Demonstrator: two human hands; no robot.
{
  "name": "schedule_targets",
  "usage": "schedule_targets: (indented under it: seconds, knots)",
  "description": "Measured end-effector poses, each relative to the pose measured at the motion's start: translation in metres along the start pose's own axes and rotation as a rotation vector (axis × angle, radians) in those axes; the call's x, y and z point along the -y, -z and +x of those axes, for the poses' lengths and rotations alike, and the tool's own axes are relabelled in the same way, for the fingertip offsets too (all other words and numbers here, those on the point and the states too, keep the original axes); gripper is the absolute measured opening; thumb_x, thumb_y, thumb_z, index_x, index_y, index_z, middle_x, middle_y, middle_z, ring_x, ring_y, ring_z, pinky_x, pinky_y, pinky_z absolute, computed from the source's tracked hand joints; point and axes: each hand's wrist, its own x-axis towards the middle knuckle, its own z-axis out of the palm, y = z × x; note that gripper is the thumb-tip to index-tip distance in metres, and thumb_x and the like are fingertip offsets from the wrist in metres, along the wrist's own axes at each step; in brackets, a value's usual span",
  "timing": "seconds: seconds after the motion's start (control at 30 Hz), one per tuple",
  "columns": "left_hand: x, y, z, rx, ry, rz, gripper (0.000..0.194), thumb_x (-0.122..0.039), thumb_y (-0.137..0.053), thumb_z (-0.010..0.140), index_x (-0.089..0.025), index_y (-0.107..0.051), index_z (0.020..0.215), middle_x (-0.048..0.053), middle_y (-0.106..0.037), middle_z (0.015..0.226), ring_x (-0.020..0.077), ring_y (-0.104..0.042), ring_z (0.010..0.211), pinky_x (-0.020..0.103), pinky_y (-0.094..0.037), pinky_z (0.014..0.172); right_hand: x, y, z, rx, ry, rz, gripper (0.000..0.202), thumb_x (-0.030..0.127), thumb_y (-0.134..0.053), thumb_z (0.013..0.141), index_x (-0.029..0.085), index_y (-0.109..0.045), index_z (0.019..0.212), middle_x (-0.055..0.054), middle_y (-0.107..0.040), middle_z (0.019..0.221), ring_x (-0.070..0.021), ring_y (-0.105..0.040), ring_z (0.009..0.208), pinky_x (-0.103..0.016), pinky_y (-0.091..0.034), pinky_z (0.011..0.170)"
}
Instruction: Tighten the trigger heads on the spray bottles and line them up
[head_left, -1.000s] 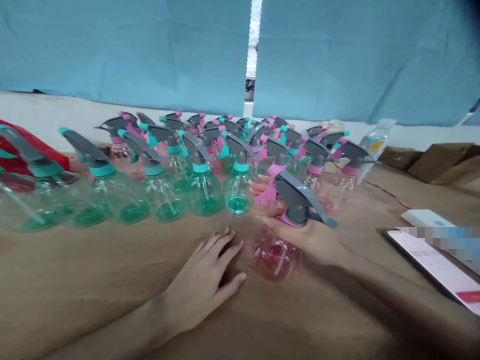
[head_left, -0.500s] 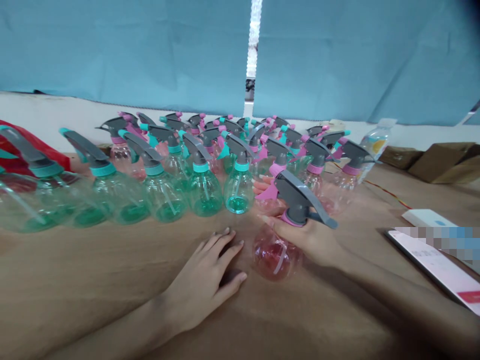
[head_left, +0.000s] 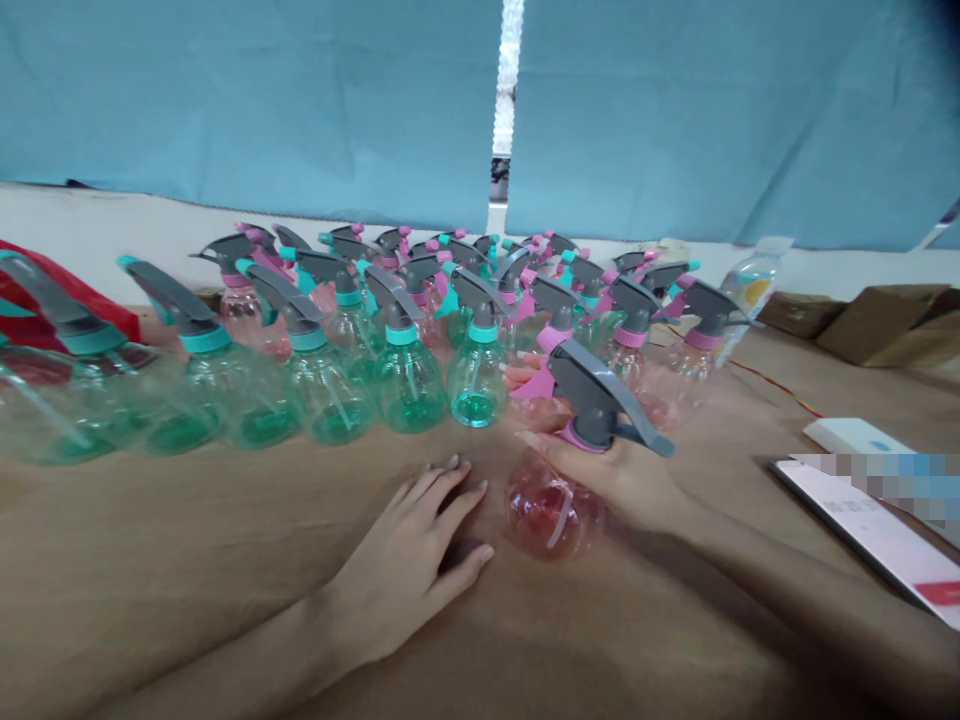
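A pink spray bottle [head_left: 551,510] with a grey and pink trigger head stands upright on the brown table [head_left: 225,560]. Around its upper body, just below the collar, my right hand [head_left: 622,475] is closed, with some fingers hidden behind the bottle. My left hand [head_left: 412,555] lies palm down on the table to the left, fingers spread and holding nothing. A small gap separates its fingertips from the pink bottle. Just beyond stands a green spray bottle [head_left: 478,385] with a turquoise collar, the nearest one to my left hand's fingertips.
Several green and pink spray bottles [head_left: 409,385] stand in rows across the back. At the right lie a phone [head_left: 862,530] and a white box [head_left: 855,436]. Behind them are a clear drink bottle [head_left: 754,280], brown cardboard [head_left: 885,325] and a thin wire [head_left: 780,383]. Red material [head_left: 67,290] sits far left.
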Motion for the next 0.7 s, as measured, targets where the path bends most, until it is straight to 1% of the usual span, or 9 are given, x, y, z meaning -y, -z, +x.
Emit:
schedule_targets:
  seconds: [0.1, 0.2, 0.3, 0.37, 0.43, 0.5, 0.57, 0.7]
  knots:
    - [0.0001, 0.0001, 0.0001, -0.005, 0.003, -0.011, 0.047, -0.042, -0.047, 0.091, -0.017, -0.044, 0.131, 0.011, -0.041, 0.139, 0.0272, -0.035, 0.128, 0.045, -0.033, 0.101, 0.0004, 0.0015, -0.0005, 0.014, 0.009, -0.029, 0.005, 0.026, -0.057, 0.075, 0.022, -0.058, 0.075, 0.000, -0.060, 0.064, -0.0202, -0.061, 0.071, -0.036, -0.048, 0.069]
    - [0.0007, 0.0001, 0.0001, -0.013, 0.005, -0.022, 0.047, -0.042, -0.048, 0.091, -0.017, -0.045, 0.131, 0.011, -0.041, 0.139, 0.0273, -0.034, 0.128, 0.045, -0.033, 0.102, 0.0014, 0.0023, -0.0001, 0.036, 0.004, -0.054, 0.007, 0.027, -0.056, 0.076, 0.022, -0.060, 0.080, 0.000, -0.062, 0.067, -0.0196, -0.061, 0.070, -0.036, -0.048, 0.069]
    - [0.0010, 0.0001, 0.0002, -0.001, 0.002, -0.022, 0.046, -0.042, -0.049, 0.091, -0.017, -0.046, 0.130, 0.011, -0.041, 0.139, 0.0273, -0.033, 0.128, 0.045, -0.032, 0.102, 0.0020, 0.0023, 0.0010, 0.024, 0.007, -0.067, 0.008, 0.025, -0.056, 0.075, 0.022, -0.061, 0.081, -0.001, -0.064, 0.069, -0.0199, -0.061, 0.072, -0.036, -0.048, 0.070]
    - [0.0008, 0.0000, 0.0002, 0.005, 0.003, -0.019, 0.046, -0.042, -0.049, 0.091, -0.017, -0.046, 0.129, 0.011, -0.041, 0.139, 0.0272, -0.033, 0.129, 0.044, -0.031, 0.103, 0.0027, 0.0024, 0.0014, 0.023, 0.015, -0.070, 0.007, 0.023, -0.056, 0.074, 0.022, -0.060, 0.079, 0.000, -0.064, 0.068, -0.0188, -0.061, 0.069, -0.035, -0.049, 0.069]
    - [0.0004, 0.0001, 0.0002, 0.002, 0.006, -0.016, 0.046, -0.042, -0.048, 0.091, -0.017, -0.046, 0.130, 0.011, -0.041, 0.139, 0.0272, -0.033, 0.129, 0.044, -0.031, 0.103, 0.0041, 0.0031, 0.0014, 0.039, -0.006, -0.087, 0.006, 0.021, -0.055, 0.073, 0.022, -0.059, 0.078, 0.001, -0.063, 0.065, -0.0178, -0.060, 0.065, -0.034, -0.049, 0.065]
    - [-0.0002, 0.0005, 0.0001, 0.000, 0.010, -0.017, 0.046, -0.042, -0.048, 0.091, -0.018, -0.045, 0.131, 0.011, -0.041, 0.139, 0.0272, -0.033, 0.129, 0.045, -0.031, 0.103, 0.0060, 0.0041, 0.0011, 0.055, -0.034, -0.100, 0.006, 0.020, -0.054, 0.072, 0.022, -0.059, 0.076, 0.000, -0.064, 0.066, -0.0180, -0.061, 0.066, -0.033, -0.049, 0.063]
    - [-0.0007, 0.0012, 0.0000, 0.003, 0.013, -0.024, 0.046, -0.042, -0.047, 0.091, -0.018, -0.045, 0.131, 0.011, -0.040, 0.139, 0.0275, -0.033, 0.129, 0.045, -0.032, 0.102, 0.0076, 0.0053, 0.0006, 0.067, -0.038, -0.085, 0.006, 0.018, -0.054, 0.071, 0.023, -0.058, 0.072, 0.000, -0.065, 0.069, -0.0183, -0.062, 0.069, -0.032, -0.050, 0.065]
    - [-0.0009, 0.0016, -0.0004, 0.013, 0.019, -0.032, 0.046, -0.042, -0.047, 0.092, -0.017, -0.045, 0.131, 0.011, -0.040, 0.140, 0.0280, -0.033, 0.129, 0.046, -0.031, 0.102, 0.0066, 0.0069, -0.0006, 0.044, -0.016, -0.041, 0.010, 0.014, -0.054, 0.068, 0.024, -0.057, 0.069, 0.000, -0.067, 0.075, -0.0178, -0.065, 0.074, -0.032, -0.052, 0.071]
